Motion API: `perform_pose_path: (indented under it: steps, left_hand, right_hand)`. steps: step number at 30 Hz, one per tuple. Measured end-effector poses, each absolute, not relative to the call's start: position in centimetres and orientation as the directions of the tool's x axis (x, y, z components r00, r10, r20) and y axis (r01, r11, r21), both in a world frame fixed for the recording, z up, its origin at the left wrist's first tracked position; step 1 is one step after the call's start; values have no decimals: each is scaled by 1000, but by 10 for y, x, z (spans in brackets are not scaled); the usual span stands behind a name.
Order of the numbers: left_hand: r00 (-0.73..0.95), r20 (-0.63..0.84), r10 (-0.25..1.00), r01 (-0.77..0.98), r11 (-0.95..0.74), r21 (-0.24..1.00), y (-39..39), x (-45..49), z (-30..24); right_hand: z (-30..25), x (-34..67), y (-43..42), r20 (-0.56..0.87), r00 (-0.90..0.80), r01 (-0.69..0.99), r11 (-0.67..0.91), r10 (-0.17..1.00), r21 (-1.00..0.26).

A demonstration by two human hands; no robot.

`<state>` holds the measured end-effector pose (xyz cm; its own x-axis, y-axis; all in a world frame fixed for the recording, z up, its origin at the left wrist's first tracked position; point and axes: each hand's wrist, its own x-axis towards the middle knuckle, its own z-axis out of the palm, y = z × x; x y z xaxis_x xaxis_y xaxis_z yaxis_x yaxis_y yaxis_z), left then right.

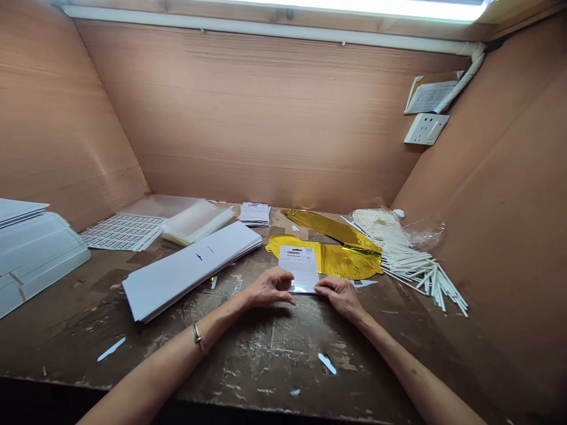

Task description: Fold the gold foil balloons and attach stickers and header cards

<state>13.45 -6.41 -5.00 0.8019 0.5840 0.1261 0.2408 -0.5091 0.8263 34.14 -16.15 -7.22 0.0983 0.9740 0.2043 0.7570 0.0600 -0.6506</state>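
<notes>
Centrally, printed packet (301,265): partly covered gold foil (349,262).
Right hand (339,293): pinched the packet's lower right corner.
Left hand (269,287): thumb and fingers stood parted at the left edge; contact was hard to judge.
White sticks (410,257): lay heaped right of the foil.

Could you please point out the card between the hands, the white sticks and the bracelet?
Card (302,270): head view, on its printed face.
White sticks (406,258): head view, mid-pile.
Bracelet (197,333): head view, on its metal band.
</notes>
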Motion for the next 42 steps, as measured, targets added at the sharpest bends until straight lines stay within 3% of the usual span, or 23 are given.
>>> perform_pose_path:
  steps: [3,8,13,18,20,22,24,26,30,36,42]
  left_hand:
    - [774,81,628,296,-473,830,-57,136,-57]
    - [611,100,785,443,-444,779,-55,151,-66]
    - [465,52,884,466,-295,834,-60,158,-68]
    - [340,161,927,508,-325,798,-70,153,-68]
    - [251,178,952,489,-283,825,-74,150,-68]
    - [230,71,971,370,-155,916,-78,149,-66]
    - [326,-106,939,170,51,984,-82,149,-64]
    - [439,-194,878,-29,229,973,-85,151,-62]
    - [465,-137,875,-245,275,930,-77,154,-54]
    - [420,-124,899,-203,226,953,-30,154,-34]
    - [161,-149,976,74,139,988,52,154,-5]
  right_hand:
    - [-66,339,-150,30,247,699,-156,969,-698]
    - [-59,339,-131,-107,426,633,-381,898,-674]
    - [-52,344,-126,-384,302,410,-482,873,-774]
    - [-51,345,-135,-490,215,117,-521,845,-846]
    - [-54,345,-139,-495,195,20,-508,847,-861]
    - [-56,344,-143,-501,175,-59,-499,847,-864]
    - [-56,342,-147,-502,164,-108,-490,849,-865]
    - [-56,341,-150,-473,166,-123,-458,865,-881]
    - [-55,341,-148,-299,168,-9,-302,939,-953]
    - [-41,337,-105,-88,267,160,-134,960,-978]
    - [-27,320,1,-26,326,248,-112,945,-962]
